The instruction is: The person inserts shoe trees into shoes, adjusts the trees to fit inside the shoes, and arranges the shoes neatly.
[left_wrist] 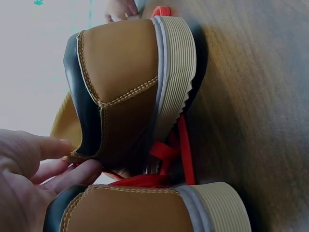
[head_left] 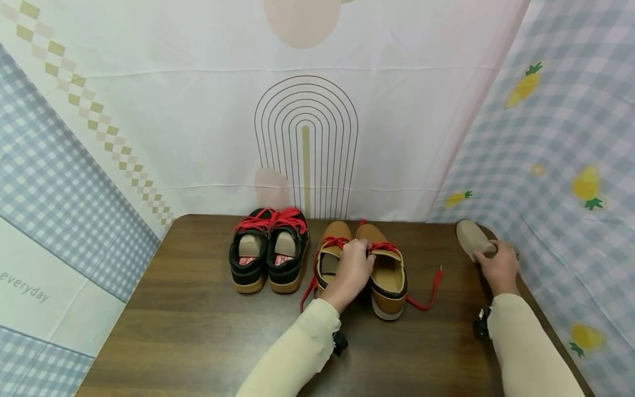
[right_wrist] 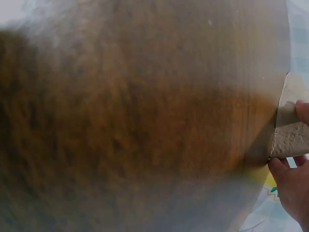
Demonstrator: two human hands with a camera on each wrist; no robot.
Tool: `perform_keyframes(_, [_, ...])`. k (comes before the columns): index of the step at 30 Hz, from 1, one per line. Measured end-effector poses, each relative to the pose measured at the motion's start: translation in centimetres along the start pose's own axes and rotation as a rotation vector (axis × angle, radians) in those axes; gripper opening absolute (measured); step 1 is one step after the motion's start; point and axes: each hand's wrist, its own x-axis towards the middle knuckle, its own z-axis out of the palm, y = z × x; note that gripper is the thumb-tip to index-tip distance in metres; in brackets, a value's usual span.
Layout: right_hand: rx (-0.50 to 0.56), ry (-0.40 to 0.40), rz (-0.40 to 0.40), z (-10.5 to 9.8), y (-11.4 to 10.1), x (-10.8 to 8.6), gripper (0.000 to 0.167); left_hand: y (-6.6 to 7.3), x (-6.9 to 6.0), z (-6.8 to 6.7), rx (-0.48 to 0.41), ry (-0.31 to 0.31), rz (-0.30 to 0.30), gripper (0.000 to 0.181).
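Observation:
Two tan lace-up shoes with dark collars stand side by side on the wooden table. My left hand (head_left: 353,267) reaches between them and pinches the collar of the right tan shoe (left_wrist: 123,63), on the side facing its mate. Inside that shoe (head_left: 388,275) the yellowish lining shows. In the left tan shoe (head_left: 323,286), partly behind my wrist, a greyish-beige piece fills the front. At the far right corner, my right hand (head_left: 500,267) grips the rear end of a beige molded shoe insert (head_left: 471,238), thumb and fingers on opposite sides (right_wrist: 292,118).
Left of the tan pair stand black shoes (head_left: 268,248) with red laces and beige inserts inside. A loose red lace (head_left: 430,295) trails on the wooden table (head_left: 198,325) right of the tan shoes. Patterned cloth (head_left: 545,193) hangs close along the right edge.

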Motion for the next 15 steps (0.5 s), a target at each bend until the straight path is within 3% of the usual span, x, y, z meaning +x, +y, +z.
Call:
perform_keyframes(7, [0.000,-0.037,0.019,0.02,-0.03,0.14,0.065,-0.11,-0.01,-0.31,-0.022,-0.002,-0.036,0.012])
perform_keyframes(15, [0.004,-0.019,-0.064,-0.32,0.19,-0.44,0.062,-0.03,0.02,-0.45,-0.046,-0.009,-0.038,0.010])
